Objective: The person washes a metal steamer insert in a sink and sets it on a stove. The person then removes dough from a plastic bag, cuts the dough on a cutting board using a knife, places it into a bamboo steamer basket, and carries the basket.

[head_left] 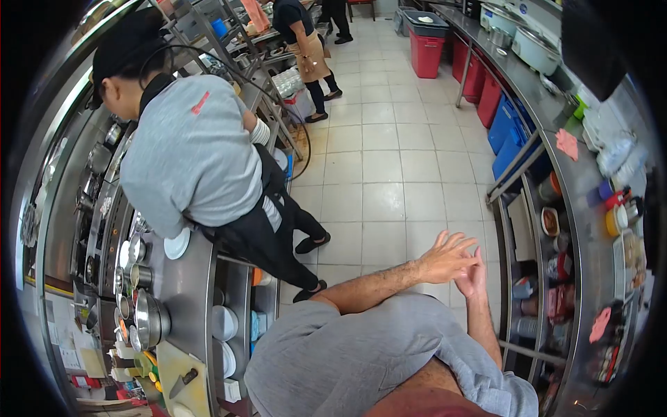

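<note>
The steel table (182, 281) at left is showing a smooth, brushed metal surface, and the deep bowl (152, 318) on it is gleaming — polished metal. The cutting board (182, 381) is looking like matt plastic. Pale floor tiles (383, 165) are reflecting light with a smooth sheen — while the red bin (424, 55) is showing smooth plastic and the pink cloth (567, 144) is appearing soft and matt.

- Left: a surface (179, 281) bearing pots (152, 318), a plate (177, 244) and, nearest, a board (198, 386); knife (185, 381) on the board.
- Right: another surface (545, 115) bearing cookers (536, 52) and a cloth (567, 144); bins (489, 101) underneath.
- Between: floor (383, 166), a lone bin (425, 57) ahead.
</note>
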`<state>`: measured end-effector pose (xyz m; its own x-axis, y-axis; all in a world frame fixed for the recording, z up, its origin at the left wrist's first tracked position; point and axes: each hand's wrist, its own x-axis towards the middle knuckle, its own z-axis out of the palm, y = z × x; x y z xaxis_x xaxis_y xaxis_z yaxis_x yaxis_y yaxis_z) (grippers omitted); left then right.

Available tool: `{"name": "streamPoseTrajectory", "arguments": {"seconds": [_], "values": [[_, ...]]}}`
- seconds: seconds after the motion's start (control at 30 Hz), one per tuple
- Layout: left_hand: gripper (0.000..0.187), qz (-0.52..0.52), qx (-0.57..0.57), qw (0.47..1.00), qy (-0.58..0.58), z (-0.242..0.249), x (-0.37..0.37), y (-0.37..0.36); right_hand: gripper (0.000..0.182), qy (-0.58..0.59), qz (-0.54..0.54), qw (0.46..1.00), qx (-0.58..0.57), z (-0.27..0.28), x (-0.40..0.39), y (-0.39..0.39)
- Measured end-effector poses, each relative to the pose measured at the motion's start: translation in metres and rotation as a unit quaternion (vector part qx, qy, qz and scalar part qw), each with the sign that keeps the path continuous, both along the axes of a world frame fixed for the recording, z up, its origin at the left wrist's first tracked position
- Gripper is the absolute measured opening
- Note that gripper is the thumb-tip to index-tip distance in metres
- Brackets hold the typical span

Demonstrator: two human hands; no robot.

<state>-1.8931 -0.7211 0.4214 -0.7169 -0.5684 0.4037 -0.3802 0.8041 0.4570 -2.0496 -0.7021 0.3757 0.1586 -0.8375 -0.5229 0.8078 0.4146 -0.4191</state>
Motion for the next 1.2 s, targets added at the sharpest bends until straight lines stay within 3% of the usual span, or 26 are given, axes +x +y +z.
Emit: {"name": "streamPoseTrajectory", "arguments": {"seconds": [0.07, 0.13, 0.2, 0.27, 0.33, 0.43, 0.5, 0.57, 0.73, 0.83, 0.9, 0.93, 1.0, 1.07, 1.2], "values": [[0.043, 0.083, 0.022, 0.995, -0.047, -0.042, 0.006, -0.047, 0.051, -0.101, 0.105, 0.985, -0.088, -0.004, 0.008, -0.051], [0.044, 0.131, 0.062, 0.988, -0.058, -0.059, 0.017, -0.089, 0.050, -0.039, 0.126, 0.987, -0.092, -0.016, 0.013, -0.103], [0.045, 0.181, 0.102, 0.976, -0.068, -0.073, 0.034, -0.135, 0.044, 0.084, 0.220, 0.971, -0.052, -0.032, 0.014, -0.152], [0.048, 0.214, 0.202, 0.953, -0.067, -0.092, 0.053, -0.171, 0.034, 0.108, 0.246, 0.963, -0.027, -0.046, 0.009, -0.201], [0.053, 0.261, 0.277, 0.924, -0.020, -0.150, 0.085, -0.206, 0.025, 0.193, 0.246, 0.950, -0.024, -0.040, 0.010, -0.263], [0.052, 0.420, 0.372, 0.828, 0.006, -0.233, 0.142, -0.221, 0.022, 0.239, 0.274, 0.930, -0.056, -0.023, 0.017, -0.363], [0.052, 0.520, 0.450, 0.725, 0.050, -0.270, 0.178, -0.207, 0.024, 0.251, 0.295, 0.918, -0.085, -0.013, 0.035, -0.435], [0.054, 0.600, 0.491, 0.631, 0.027, -0.286, 0.200, -0.185, 0.027, 0.260, 0.315, 0.906, -0.113, 0.001, 0.069, -0.496], [0.050, 0.671, 0.525, 0.516, 0.082, -0.306, 0.226, -0.171, 0.036, 0.277, 0.363, 0.859, -0.231, 0.024, 0.204, -0.591], [0.042, 0.684, 0.497, 0.508, 0.164, -0.333, 0.239, -0.202, 0.036, 0.247, 0.465, 0.804, -0.277, 0.002, 0.282, -0.610], [0.044, 0.665, 0.491, 0.553, 0.103, -0.367, 0.264, -0.237, 0.034, 0.248, 0.550, 0.751, -0.267, -0.009, 0.325, -0.617], [0.045, 0.656, 0.524, 0.528, 0.128, -0.340, 0.274, -0.265, 0.034, 0.253, 0.580, 0.733, -0.251, -0.015, 0.343, -0.621], [0.047, 0.671, 0.482, 0.535, 0.177, -0.320, 0.306, -0.320, 0.036, 0.237, 0.626, 0.706, -0.233, -0.012, 0.375, -0.634], [0.047, 0.711, 0.373, 0.561, 0.201, -0.296, 0.345, -0.372, 0.037, 0.256, 0.640, 0.686, -0.233, -0.006, 0.408, -0.654], [0.045, 0.721, 0.267, 0.565, 0.300, -0.253, 0.428, -0.448, 0.036, 0.249, 0.650, 0.671, -0.257, -0.014, 0.483, -0.709]]}}
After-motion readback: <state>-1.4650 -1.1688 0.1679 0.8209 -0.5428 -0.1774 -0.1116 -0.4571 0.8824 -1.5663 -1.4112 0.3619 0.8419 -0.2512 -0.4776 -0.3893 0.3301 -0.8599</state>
